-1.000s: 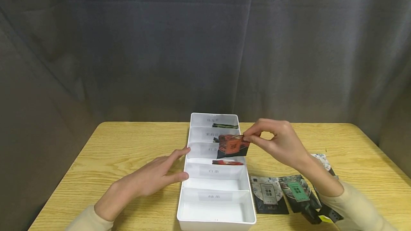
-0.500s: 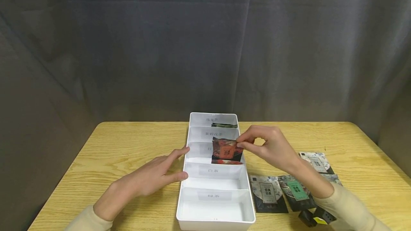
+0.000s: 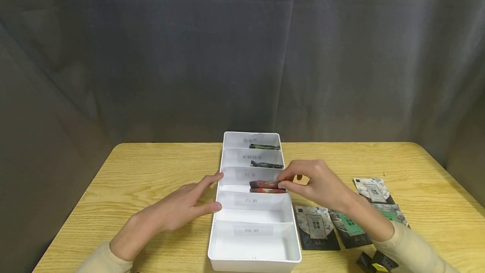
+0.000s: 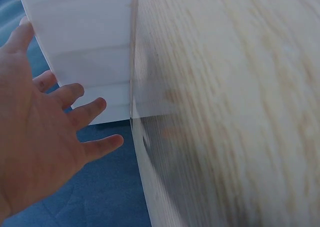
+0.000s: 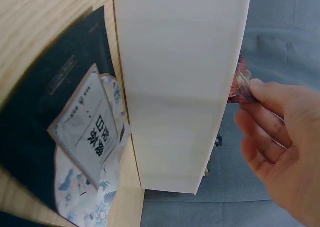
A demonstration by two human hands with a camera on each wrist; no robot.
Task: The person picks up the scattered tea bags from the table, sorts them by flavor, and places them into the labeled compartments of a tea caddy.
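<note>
A long white box [image 3: 254, 260] with several labelled compartments stands on the wooden table. My right hand [image 3: 316, 182] pinches a red and black tea sachet [image 3: 263, 184] by its corner, between thumb and index finger. Most of that sachet is down inside the middle compartment, just behind another red sachet [image 3: 267, 191]. In the right wrist view the pinched tea sachet [image 5: 241, 84] shows above the box's rim. My left hand [image 3: 185, 201] rests with spread fingers against the box's left side, fingertips at the rim. In the left wrist view the left hand [image 4: 50, 107] has its fingers extended along the white wall.
Green sachets [image 3: 265, 147] and dark sachets [image 3: 267, 164] stand in the two far compartments. Right of the box lie a grey-labelled sachet [image 3: 317, 227], a green-labelled sachet [image 3: 350, 224] and a white-topped sachet [image 3: 375, 191]. Small black blocks [image 3: 377, 261] sit at the front right.
My right hand has brought the red sachet left and down, from above the box into the middle compartment behind the other red one. The left hand stays at the box's side.
</note>
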